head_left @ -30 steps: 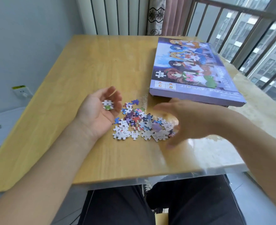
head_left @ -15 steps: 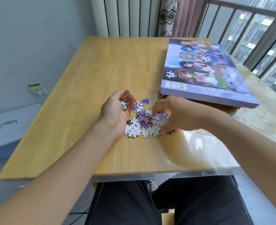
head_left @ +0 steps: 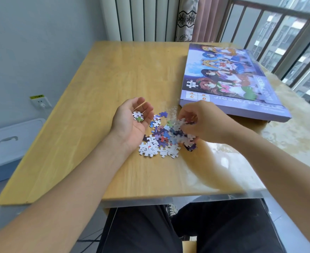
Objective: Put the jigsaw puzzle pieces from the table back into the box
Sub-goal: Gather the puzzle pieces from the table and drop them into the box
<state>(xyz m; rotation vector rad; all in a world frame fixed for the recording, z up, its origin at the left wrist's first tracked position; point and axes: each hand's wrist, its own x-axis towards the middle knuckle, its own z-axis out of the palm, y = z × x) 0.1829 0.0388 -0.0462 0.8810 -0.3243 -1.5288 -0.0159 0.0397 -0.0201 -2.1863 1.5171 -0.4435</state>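
Nearest the camera, dark trousers [head_left: 187, 230] fill the space under the table's front edge. On the wooden table [head_left: 114, 73] lies the heap of puzzle pieces [head_left: 161, 141], bunched tighter than a second ago, when it spread wider across the wood. The left hand [head_left: 130, 121] rests palm up at the heap's left edge, fingers loosely cupped around two small pieces [head_left: 137, 115], just as before. The right hand [head_left: 203, 121] has changed most: a second ago it hovered, blurred, fingers spread over the pile's right side; now its curled fingers grip a cluster of pieces at the heap's right side, and some of those pieces look raised above the rest.

Just beyond the right hand sits the puzzle box [head_left: 238, 106], closed, lid up, on the table's right half and well apart from the heap. Its near side reads "JIGSAW PUZZLE", upside down from here; the lid edge reads "1000 PIECES", and small squares near the corner carry the letters A, B, C, D. The lid shows cartoon figures.

Off to the left, a wall socket [head_left: 41, 103] and a pale storage bin [head_left: 10, 143] sit below table height. A white radiator [head_left: 143, 17] stands behind the table.
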